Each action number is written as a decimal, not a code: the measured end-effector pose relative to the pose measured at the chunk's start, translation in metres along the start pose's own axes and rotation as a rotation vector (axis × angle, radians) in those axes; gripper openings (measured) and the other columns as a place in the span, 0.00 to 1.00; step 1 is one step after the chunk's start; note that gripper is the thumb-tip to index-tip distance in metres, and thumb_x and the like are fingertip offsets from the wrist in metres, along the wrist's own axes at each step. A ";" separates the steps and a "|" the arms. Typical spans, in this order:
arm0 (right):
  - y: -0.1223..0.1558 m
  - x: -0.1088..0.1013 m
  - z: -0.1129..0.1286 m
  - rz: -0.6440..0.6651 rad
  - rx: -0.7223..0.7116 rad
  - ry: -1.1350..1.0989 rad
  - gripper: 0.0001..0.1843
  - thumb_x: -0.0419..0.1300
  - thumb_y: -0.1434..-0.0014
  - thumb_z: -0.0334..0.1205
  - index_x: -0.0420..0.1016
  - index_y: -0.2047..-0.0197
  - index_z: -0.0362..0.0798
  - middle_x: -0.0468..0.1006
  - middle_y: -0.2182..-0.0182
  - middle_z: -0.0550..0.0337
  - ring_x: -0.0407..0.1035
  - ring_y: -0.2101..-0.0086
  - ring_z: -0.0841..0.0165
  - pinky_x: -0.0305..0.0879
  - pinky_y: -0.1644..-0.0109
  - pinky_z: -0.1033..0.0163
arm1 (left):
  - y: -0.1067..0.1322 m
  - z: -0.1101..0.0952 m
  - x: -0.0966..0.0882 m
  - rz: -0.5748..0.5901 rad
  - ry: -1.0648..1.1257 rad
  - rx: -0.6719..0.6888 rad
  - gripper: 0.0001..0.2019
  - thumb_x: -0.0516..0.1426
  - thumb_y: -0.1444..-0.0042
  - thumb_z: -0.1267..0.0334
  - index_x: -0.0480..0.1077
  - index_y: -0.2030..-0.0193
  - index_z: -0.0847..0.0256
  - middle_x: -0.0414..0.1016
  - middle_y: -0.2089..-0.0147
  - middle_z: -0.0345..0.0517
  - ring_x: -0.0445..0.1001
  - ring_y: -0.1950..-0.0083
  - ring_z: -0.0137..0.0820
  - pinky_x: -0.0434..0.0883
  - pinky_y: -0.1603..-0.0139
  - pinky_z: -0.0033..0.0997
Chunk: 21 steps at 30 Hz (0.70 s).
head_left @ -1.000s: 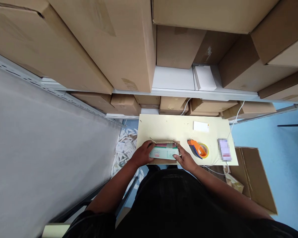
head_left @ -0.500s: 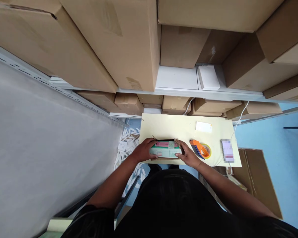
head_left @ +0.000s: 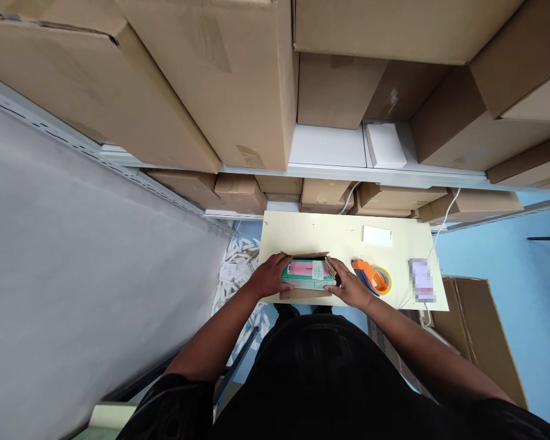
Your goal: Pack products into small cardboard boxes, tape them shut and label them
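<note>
A green and pink printed product box lies at the near edge of the table, in the mouth of an open brown cardboard carton. The carton's near flap points toward me, and another flap stands up behind. My left hand is closed on the left end of the product box, thumb at the near side. At the right end, my right hand grips the box, its fingers by a bent carton flap. How much of the carton lies under the box is hidden.
Right of my hands, an orange tape dispenser rests on the cream table, near a white card and a blurred phone-like object. Shelves of cardboard boxes rise behind. White scraps litter the floor at left.
The product box has tilted and sunk into the carton, so more of its pink top and less of its near side shows. The carton's near flap is more visible. Both hands stay at its ends.
</note>
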State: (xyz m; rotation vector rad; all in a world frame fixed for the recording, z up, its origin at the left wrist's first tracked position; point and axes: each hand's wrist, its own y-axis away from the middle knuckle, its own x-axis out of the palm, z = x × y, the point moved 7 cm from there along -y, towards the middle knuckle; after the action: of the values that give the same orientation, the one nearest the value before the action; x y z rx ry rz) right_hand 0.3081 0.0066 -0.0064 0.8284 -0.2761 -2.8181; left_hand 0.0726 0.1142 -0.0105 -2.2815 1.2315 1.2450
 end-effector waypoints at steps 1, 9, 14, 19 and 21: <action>-0.001 0.000 0.000 0.000 -0.004 0.004 0.47 0.66 0.39 0.46 0.47 0.23 0.58 0.57 0.28 0.50 0.55 0.31 0.56 0.56 0.28 0.46 | 0.000 0.000 0.000 -0.001 -0.001 -0.002 0.47 0.72 0.56 0.48 0.61 0.30 0.56 0.63 0.32 0.58 0.64 0.32 0.51 0.63 0.29 0.52; -0.006 -0.002 -0.003 -0.022 -0.021 0.020 0.46 0.66 0.39 0.45 0.48 0.24 0.59 0.58 0.29 0.51 0.55 0.31 0.56 0.55 0.28 0.46 | -0.002 0.001 0.000 -0.003 -0.004 -0.036 0.45 0.71 0.53 0.50 0.60 0.30 0.55 0.63 0.31 0.56 0.64 0.31 0.51 0.63 0.29 0.51; -0.003 0.000 -0.003 -0.030 -0.032 0.102 0.44 0.63 0.36 0.46 0.46 0.23 0.59 0.59 0.30 0.50 0.57 0.32 0.55 0.59 0.29 0.45 | 0.002 0.001 0.008 -0.030 -0.038 -0.028 0.44 0.70 0.50 0.50 0.59 0.29 0.56 0.61 0.31 0.59 0.62 0.31 0.52 0.63 0.29 0.53; -0.003 0.002 -0.005 -0.024 -0.068 0.162 0.43 0.61 0.34 0.45 0.45 0.23 0.58 0.59 0.30 0.49 0.59 0.33 0.55 0.62 0.31 0.46 | 0.003 0.002 0.012 -0.037 -0.044 -0.018 0.43 0.70 0.49 0.51 0.59 0.29 0.58 0.61 0.31 0.60 0.62 0.31 0.52 0.63 0.29 0.53; -0.006 0.001 -0.004 -0.019 -0.075 0.162 0.43 0.61 0.35 0.44 0.45 0.23 0.58 0.59 0.30 0.49 0.59 0.33 0.55 0.62 0.31 0.46 | 0.003 0.002 0.010 -0.046 -0.034 -0.031 0.43 0.70 0.50 0.52 0.59 0.30 0.57 0.62 0.32 0.59 0.62 0.31 0.52 0.63 0.29 0.53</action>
State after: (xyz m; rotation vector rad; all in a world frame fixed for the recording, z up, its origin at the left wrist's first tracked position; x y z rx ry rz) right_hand 0.3089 0.0113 -0.0120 1.0400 -0.1375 -2.7386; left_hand 0.0721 0.1081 -0.0196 -2.2866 1.1497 1.2902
